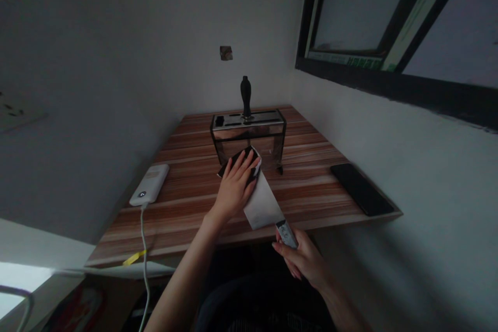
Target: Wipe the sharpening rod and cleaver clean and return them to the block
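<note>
My right hand (303, 258) is wrapped round the grey handle of a cleaver (264, 202). The cleaver's broad blade points away from me over the front of the table. Across the blade's far end lies a dark cloth (246, 156) with a whitish edge, and my left hand (238, 179) presses it down with the fingers laid over it. The tip of the blade is hidden under cloth and fingers. Just behind stands a knife block (249, 132) with a slotted metal top, and one black-handled tool (245, 94) sticks upright out of it.
The wood-grain table (187, 166) sits in a corner between walls. At its left is a white power bank (150, 184) with a white cable (143, 249) hanging over the front edge, near a yellow strip (134, 258). A black phone (361, 189) lies at the right edge.
</note>
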Motion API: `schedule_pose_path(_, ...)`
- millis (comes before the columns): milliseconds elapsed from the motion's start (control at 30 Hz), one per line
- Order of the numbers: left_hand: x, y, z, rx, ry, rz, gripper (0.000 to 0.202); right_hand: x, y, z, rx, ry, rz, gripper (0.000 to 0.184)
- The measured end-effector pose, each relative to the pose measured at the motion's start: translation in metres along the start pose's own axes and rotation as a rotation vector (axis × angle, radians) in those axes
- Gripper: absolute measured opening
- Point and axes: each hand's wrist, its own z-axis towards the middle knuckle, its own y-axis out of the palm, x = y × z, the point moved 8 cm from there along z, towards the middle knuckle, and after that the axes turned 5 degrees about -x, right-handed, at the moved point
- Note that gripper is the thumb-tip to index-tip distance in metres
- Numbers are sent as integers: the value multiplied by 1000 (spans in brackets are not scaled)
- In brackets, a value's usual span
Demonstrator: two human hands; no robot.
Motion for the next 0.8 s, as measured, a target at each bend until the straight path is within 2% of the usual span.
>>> schedule_pose_path(467, 71, 31, -36, -202, 175, -73, 57, -3, -12, 0, 79, -45, 33, 36)
schedule_pose_path(633, 93, 33, -46, -269, 266, -146, 54, -4, -17, -2, 107, -65, 32, 31)
schedule_pose_path(800, 101, 30, -51, -299, 291, -190, 54, -2, -20, -4, 142, -67, 43, 31)
